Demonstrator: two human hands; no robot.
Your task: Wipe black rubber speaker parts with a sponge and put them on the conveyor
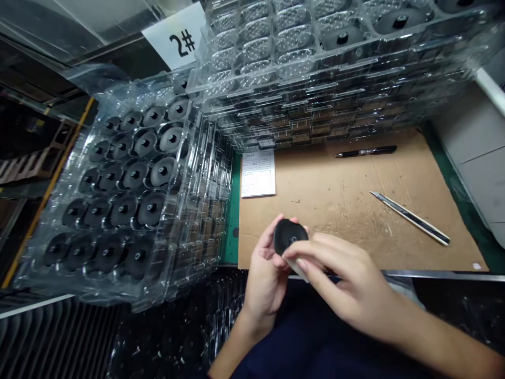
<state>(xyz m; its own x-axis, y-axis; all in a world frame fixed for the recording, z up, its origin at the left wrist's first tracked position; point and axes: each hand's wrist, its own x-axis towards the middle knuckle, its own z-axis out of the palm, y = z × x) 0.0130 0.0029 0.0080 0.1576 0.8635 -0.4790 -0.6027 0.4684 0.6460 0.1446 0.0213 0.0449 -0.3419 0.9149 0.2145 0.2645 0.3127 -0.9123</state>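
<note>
My left hand (265, 271) is closed around a round black part (290, 235), held up at the near edge of a brown cardboard sheet (347, 195). My right hand (343, 281) reaches across from the right, its fingers pressed together against the part's lower side; a small pale thing shows under the fingertips, too hidden to name. To the left stands a stack of clear plastic trays (185, 221), the top one filled with several matching black round parts (152, 205).
A taller stack of clear trays (335, 89) stands at the back, mostly unfilled on top. A sign reading "2#" (179, 39) sits behind. On the cardboard lie a white paper slip (258, 173), a black pen (366, 151) and a utility knife (410, 217).
</note>
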